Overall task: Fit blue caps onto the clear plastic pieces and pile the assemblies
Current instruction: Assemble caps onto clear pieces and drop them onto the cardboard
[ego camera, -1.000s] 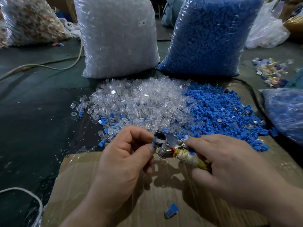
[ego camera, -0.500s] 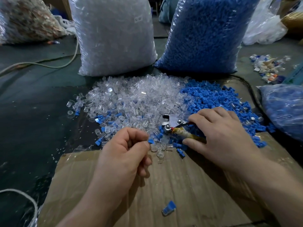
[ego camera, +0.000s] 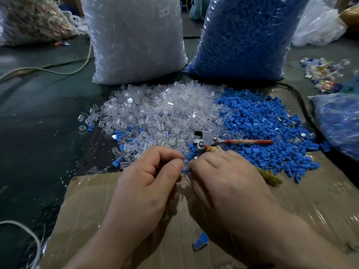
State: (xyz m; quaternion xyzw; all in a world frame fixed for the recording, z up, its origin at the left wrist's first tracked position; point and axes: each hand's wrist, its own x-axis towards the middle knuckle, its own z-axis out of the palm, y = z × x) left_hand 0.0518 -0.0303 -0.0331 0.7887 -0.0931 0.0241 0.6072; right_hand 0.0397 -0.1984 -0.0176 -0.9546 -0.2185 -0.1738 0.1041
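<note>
Nearest to us lies a cardboard sheet (ego camera: 310, 206) wrapped in shiny film. On it, between the two forearms, we see a single assembly (ego camera: 201, 242), a blue cap on a clear body, lying on its side. Above it the left hand (ego camera: 147, 183) and the right hand (ego camera: 229, 183) meet over the far edge of the sheet. The left hand has its fingers curled in, and its thumb and forefinger pinch a small part (ego camera: 184, 169), which shows a bit of blue and a bit of clear plastic. The fingertips of the right hand close on the same part from the other side. The fingers cover most of the part, so we cannot tell if cap and clear piece are already joined. Just behind the hands lies a plier-like tool (ego camera: 206, 140) with a metal head. Its red handle (ego camera: 250, 141) points to the right across the blue caps, and its yellow-wrapped handle (ego camera: 270, 176) comes out from under the right hand; we cannot tell if that hand touches it. Further on, the heap of clear pieces (ego camera: 155, 111) spreads at the left and the heap of blue caps (ego camera: 262, 129) at the right. The two heaps touch in the middle, and some caps are mixed into the near edge of the clear heap. Behind them stand two big sacks, upright: a sack of clear pieces (ego camera: 136, 39) and a sack of blue caps (ego camera: 242, 35). A pale cable (ego camera: 48, 69) runs over the dark floor at the far left.
</note>
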